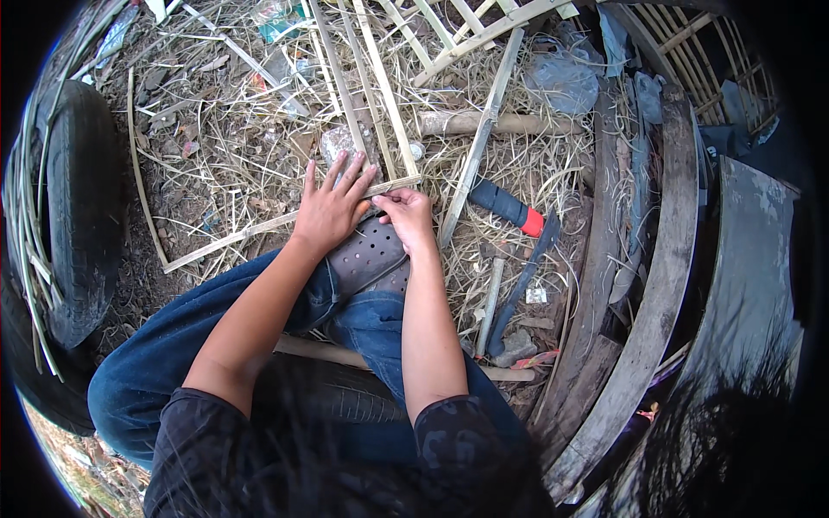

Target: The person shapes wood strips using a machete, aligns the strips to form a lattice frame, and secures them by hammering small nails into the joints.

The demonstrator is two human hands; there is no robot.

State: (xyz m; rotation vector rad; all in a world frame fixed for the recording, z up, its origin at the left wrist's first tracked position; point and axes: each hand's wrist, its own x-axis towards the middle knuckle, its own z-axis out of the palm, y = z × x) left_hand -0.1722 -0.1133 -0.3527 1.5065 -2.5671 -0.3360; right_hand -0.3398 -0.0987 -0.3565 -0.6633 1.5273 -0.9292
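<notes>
A thin bamboo strip (231, 238) runs slantwise over the littered ground and meets upright bamboo strips (388, 95) at a corner just beyond my hands. My left hand (332, 207) lies palm down with fingers spread across the slanting strip. Close to that corner, my right hand (406, 216) is closed in a pinch at the strip's near side. Whatever sits between its thumb and finger is too small to make out. Under both hands is a dark clog with round holes (370, 253), worn on my foot, close beneath the strip.
A black handle with a red end (509, 210) and a dark narrow blade (524, 289) lie to the right. Beyond them stand weathered planks (661, 250). A tyre (85, 207) is at left. Bamboo lattice (466, 43) and a bamboo pole (501, 123) lie farther away among shavings.
</notes>
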